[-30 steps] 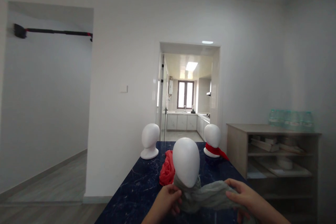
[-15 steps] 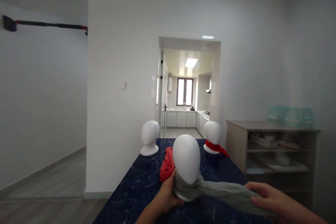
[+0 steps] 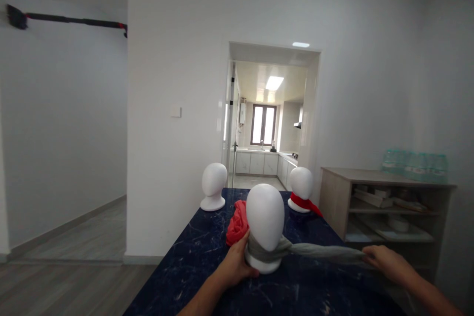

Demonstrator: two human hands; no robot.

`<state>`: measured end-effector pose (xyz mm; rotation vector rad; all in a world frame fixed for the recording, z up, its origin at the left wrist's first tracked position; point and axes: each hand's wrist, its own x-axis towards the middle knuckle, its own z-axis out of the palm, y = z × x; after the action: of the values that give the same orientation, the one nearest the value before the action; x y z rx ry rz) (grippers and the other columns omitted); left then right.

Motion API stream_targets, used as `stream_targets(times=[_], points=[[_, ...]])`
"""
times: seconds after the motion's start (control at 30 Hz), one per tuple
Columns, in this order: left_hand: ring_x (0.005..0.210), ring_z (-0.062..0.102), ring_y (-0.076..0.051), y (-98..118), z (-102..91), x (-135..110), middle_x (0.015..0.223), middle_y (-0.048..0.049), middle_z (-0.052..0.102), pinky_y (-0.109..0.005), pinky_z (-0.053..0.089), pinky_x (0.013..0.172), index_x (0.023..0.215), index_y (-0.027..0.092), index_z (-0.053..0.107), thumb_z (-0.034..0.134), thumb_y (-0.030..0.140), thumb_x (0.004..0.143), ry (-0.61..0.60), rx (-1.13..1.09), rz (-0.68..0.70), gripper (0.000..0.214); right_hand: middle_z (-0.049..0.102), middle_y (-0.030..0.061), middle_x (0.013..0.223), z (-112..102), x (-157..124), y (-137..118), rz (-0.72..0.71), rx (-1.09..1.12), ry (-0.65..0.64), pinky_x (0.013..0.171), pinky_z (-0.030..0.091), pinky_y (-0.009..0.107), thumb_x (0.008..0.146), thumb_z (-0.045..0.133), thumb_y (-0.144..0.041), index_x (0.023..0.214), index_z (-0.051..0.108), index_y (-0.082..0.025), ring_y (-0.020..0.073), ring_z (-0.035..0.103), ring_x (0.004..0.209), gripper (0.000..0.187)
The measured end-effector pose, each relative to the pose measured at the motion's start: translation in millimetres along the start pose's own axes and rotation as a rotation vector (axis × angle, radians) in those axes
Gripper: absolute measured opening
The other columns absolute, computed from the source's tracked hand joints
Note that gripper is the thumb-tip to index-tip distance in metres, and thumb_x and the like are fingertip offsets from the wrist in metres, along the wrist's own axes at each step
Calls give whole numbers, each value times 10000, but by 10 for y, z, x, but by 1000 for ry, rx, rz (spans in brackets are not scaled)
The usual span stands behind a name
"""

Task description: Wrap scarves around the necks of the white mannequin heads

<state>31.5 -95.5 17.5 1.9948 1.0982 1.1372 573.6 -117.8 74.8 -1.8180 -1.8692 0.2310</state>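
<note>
A white mannequin head (image 3: pixel 265 217) stands near me on the dark blue marble table (image 3: pixel 192 266). A grey scarf (image 3: pixel 318 251) is wrapped round its neck and stretches taut to the right. My left hand (image 3: pixel 236 262) is pressed against the left side of the head's base and the scarf there, fingers curled round it. My right hand (image 3: pixel 381 262) is closed on the scarf's far end, out to the right over the table's edge.
A loose red cloth (image 3: pixel 237 223) lies behind the near head. Two more white heads stand at the table's far end, one bare (image 3: pixel 214 185) and one (image 3: pixel 301 188) wearing a red scarf. A wooden shelf unit (image 3: pixel 385 207) stands at the right. A doorway opens to a kitchen.
My right hand has pulled the scarf end outward to the right, drawing it thin and tight round the neck. My left hand moved from the scarf's front to the head's left side.
</note>
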Motion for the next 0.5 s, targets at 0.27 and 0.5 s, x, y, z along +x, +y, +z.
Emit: stream_targets(times=[0.27,0.5], points=[[1514,450,-409,-93,23,0,1649,-148,496,-513,285,1297,1654,261,379,996,196,447,11,12,49,1357,730,251,1280,872,488,-1007,58,-213,146,1170,325,592,801,572,-50,1094,824,-145,397,630,1303,399],[1469,508,-398,-163,63,22,1624,-141,528,-538,360,1263,1672,275,325,984,183,463,18,111,84,1380,699,121,1415,1738,306,-2105,-353,674,-267,1118,512,463,629,876,-242,1484,578,-191,321,662,1264,906]])
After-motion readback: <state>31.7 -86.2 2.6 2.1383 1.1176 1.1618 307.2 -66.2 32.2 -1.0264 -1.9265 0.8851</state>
